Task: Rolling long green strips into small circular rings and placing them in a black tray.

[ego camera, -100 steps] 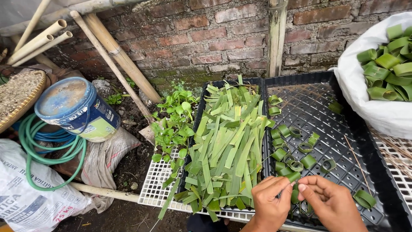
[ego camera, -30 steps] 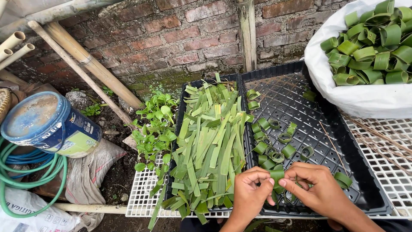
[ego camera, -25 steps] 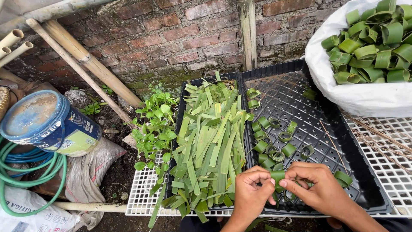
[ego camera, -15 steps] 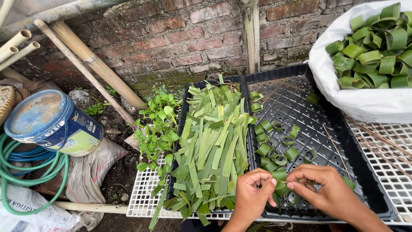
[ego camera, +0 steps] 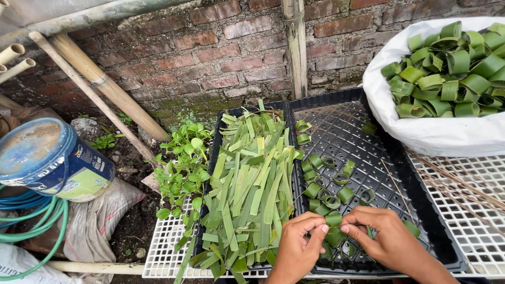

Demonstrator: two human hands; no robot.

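At the bottom centre of the frame the person's left hand [ego camera: 298, 247] and right hand [ego camera: 381, 239] meet fingertip to fingertip over a rolled green leaf ring [ego camera: 333, 219]. Both hands have their fingers curled in tight, thumbs and forefingers pinched on that ring from either side, so neither hand is open. The ring sits just above the near edge of a black mesh tray [ego camera: 415, 210], low in the frame, with another loop partly hidden beneath the fingers.

Just beyond the hands, a scatter of finished leaf rings [ego camera: 329, 181] lies on the tray's mesh, trailing up toward the middle of the frame. To the left of them, filling the tray's left half, is a thick pile of flat green leaf strips [ego camera: 252, 189], laid lengthwise, some spilling over the near rim. The tray rests on a white plastic grid [ego camera: 468, 231] that shows at lower left and right.

Left of the tray, small leafy plants [ego camera: 181, 168] grow from the dirt. Further left sit a blue paint bucket [ego camera: 50, 158] tipped on its side and a green hose [ego camera: 37, 231]. At upper right a white sack [ego camera: 436, 131] brims with more rolled leaves. Bamboo poles [ego camera: 100, 84] lean on the brick wall [ego camera: 221, 58] across the top.
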